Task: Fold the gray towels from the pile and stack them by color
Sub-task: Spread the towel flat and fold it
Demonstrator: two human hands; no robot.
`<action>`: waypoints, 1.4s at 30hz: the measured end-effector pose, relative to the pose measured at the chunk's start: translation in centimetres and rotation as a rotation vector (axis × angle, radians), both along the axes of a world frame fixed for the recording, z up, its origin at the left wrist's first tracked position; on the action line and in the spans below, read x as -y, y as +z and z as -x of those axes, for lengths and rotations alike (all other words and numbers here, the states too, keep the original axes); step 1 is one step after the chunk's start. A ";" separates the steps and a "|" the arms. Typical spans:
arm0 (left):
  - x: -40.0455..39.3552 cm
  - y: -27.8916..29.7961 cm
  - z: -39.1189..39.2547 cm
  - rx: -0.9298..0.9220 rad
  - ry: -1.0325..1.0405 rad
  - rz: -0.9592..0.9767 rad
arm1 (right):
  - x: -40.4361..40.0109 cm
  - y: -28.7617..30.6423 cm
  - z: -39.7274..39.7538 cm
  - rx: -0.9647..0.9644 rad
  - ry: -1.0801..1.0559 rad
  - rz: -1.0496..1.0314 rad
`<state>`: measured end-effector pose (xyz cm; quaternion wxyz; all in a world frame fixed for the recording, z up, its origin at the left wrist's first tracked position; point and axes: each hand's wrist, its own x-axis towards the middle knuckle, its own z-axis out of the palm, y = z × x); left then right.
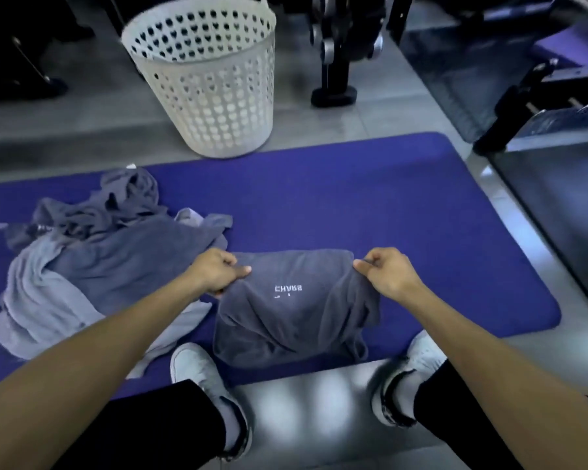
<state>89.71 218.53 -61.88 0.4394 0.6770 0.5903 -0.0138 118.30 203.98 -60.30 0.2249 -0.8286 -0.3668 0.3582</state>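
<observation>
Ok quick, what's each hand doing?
Left hand: pinching the dark gray towel at its top left corner.
Right hand: pinching its top right corner.

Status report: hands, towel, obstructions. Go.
Both hands, left hand and right hand, pinching dark gray towel top corners. Unfolded pile left. Nothing blocking.

Left hand and right hand outstretched, fingers pinched.
</observation>
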 end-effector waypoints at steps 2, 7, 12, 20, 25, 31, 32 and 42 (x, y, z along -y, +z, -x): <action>-2.0 -2.3 0.1 -0.041 0.027 0.019 | -2.1 -2.0 -0.4 0.008 0.001 0.033; -6.0 -9.1 0.4 -0.165 -0.051 0.031 | -8.5 -7.7 1.1 0.014 0.121 0.120; -9.3 -14.8 1.9 -0.133 -0.011 -0.104 | -14.1 -13.3 4.8 0.040 0.350 0.074; -12.2 -23.0 3.0 0.096 0.134 -0.381 | -18.7 -19.4 7.6 0.028 0.463 -0.155; -12.8 -24.4 2.9 0.102 0.105 -0.449 | -18.8 -20.8 7.9 -0.037 0.466 -0.140; -14.3 -23.5 2.5 0.009 0.008 -0.349 | -18.2 -22.1 8.7 -0.067 0.334 -0.168; -14.4 -23.5 2.5 -0.001 0.044 -0.323 | -18.0 -22.4 9.0 -0.087 0.302 -0.169; -14.6 -24.6 2.2 -0.058 -0.004 -0.389 | -17.5 -22.6 9.6 -0.118 0.280 -0.173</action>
